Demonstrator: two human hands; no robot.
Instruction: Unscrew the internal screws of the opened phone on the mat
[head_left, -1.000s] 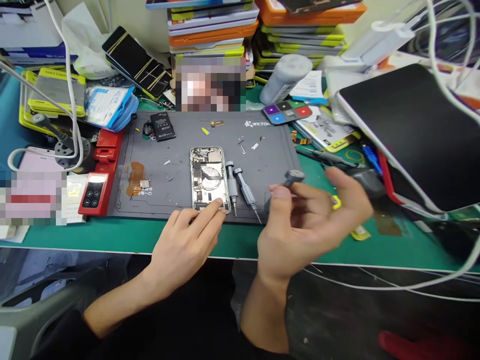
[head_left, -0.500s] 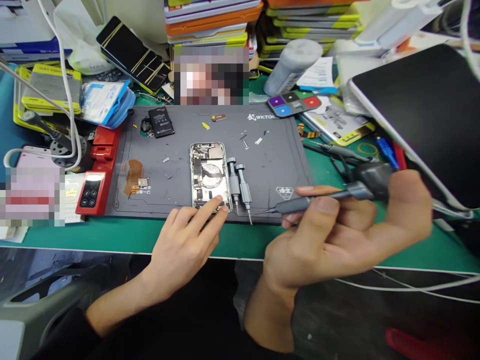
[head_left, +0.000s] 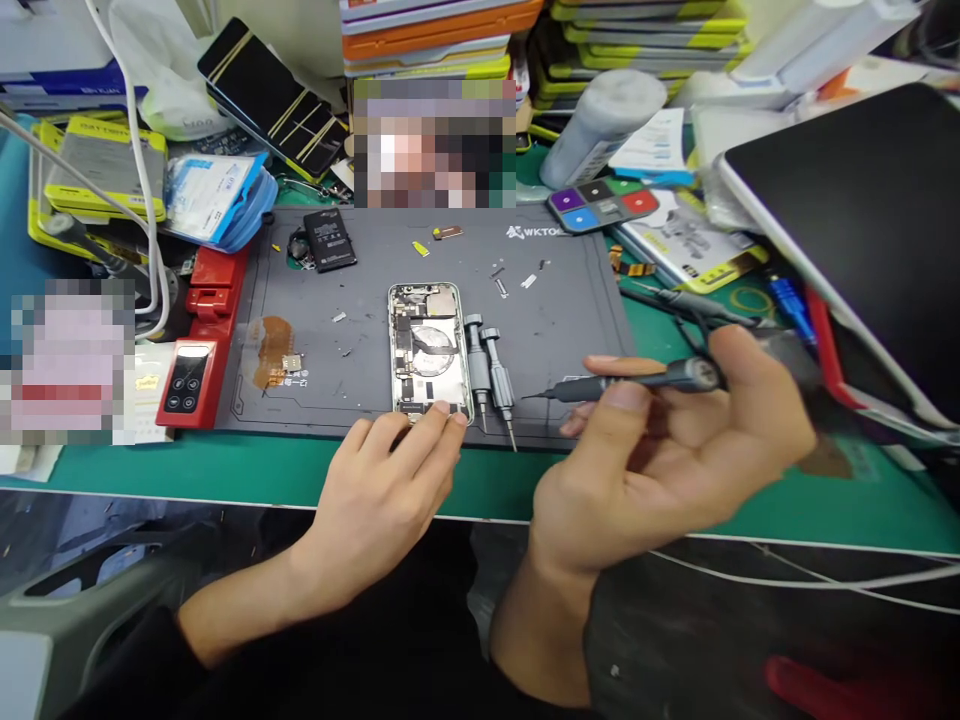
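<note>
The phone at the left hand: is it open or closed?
Open: the phone lies with its inside showing, uncovered.

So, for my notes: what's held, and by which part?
The right hand holds a screwdriver by its handle; the left hand touches one end of the phone.

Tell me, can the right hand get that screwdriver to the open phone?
Probably yes. The right hand holds the screwdriver right of the open phone. Two other screwdrivers lie between, but low on the mat, so the way over them looks free. The left hand covers the phone's near end.
</note>
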